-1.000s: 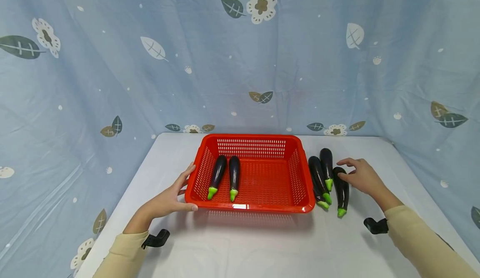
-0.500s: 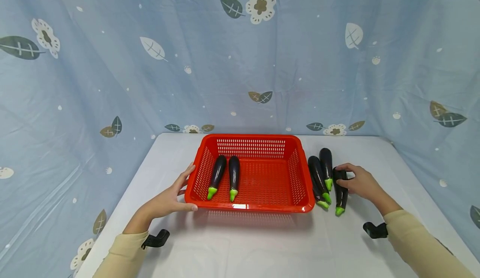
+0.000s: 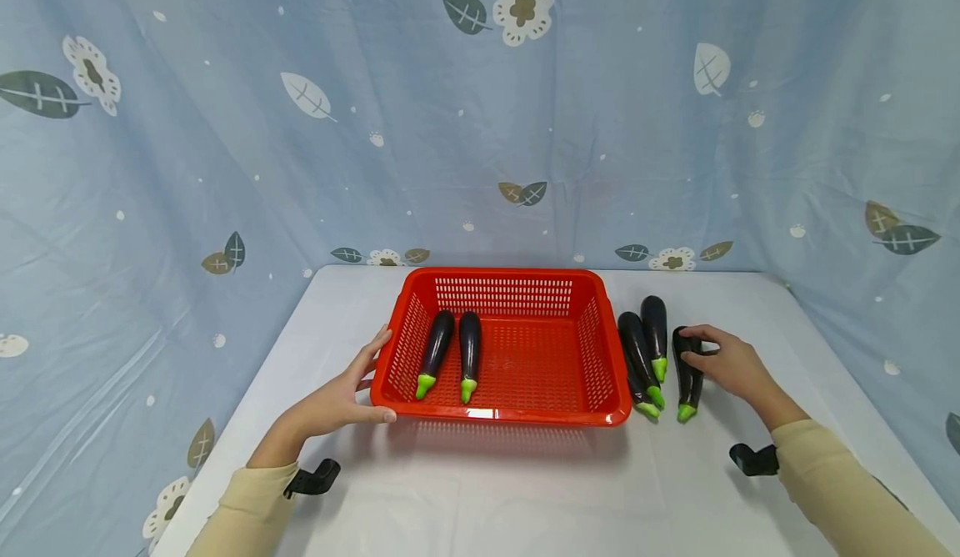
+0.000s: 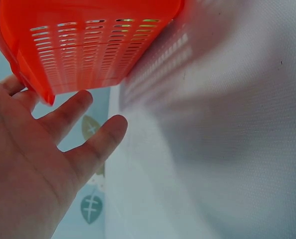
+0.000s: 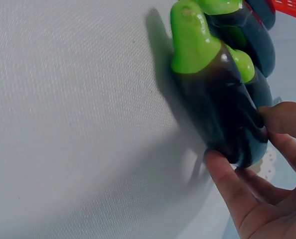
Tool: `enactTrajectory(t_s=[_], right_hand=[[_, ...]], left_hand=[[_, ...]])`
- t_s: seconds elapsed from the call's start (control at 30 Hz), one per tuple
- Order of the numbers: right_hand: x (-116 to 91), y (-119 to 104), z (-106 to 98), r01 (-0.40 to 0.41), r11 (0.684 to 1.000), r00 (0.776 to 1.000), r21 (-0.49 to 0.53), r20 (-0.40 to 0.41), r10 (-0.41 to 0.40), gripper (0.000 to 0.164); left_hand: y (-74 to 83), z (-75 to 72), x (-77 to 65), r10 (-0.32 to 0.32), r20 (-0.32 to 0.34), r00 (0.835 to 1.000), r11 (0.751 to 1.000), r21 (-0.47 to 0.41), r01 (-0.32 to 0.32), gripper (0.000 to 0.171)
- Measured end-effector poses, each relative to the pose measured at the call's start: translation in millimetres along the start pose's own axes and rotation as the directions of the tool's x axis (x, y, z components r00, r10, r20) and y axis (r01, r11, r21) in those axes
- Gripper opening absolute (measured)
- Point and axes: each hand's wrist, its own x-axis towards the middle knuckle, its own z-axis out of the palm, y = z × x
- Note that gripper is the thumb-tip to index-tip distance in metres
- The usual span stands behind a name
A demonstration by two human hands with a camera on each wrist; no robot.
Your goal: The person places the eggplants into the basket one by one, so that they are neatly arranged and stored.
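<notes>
My right hand [image 3: 731,365] holds the upper end of a dark purple eggplant [image 3: 688,386] with a green stem end, right of the basket. In the right wrist view, thumb and fingers are around the rounded end of this eggplant [image 5: 222,109], its green stem end pointing away from the palm. My left hand [image 3: 341,398] rests against the left front corner of a red plastic basket [image 3: 498,415], its fingers extended along the outside. Two eggplants lie side by side inside: one eggplant [image 3: 435,344] tilted, another eggplant [image 3: 469,348] nearly straight.
Several more eggplants lie close against the basket's right side, including a rear eggplant [image 3: 654,328] and a nearer eggplant [image 3: 636,348] partly covering another. A white cloth [image 3: 525,507] covers the table. A blue patterned curtain [image 3: 450,123] hangs behind and at the sides.
My right hand has come onto the rightmost eggplant and grips it; that eggplant has shifted slightly away from me. My left hand and the basket have stayed put.
</notes>
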Motion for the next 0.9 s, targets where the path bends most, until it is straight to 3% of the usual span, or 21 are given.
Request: enactTrajectory(t_s=[0.9], right_hand=[[3.0, 6.6, 2.3, -0.022, 1.000, 1.000, -0.009, 0.006, 0.022, 0.051]], left_hand=[[-1.7, -0.4, 0.5, 0.003, 0.003, 1.000, 1.000, 0.005, -0.003, 0.110]])
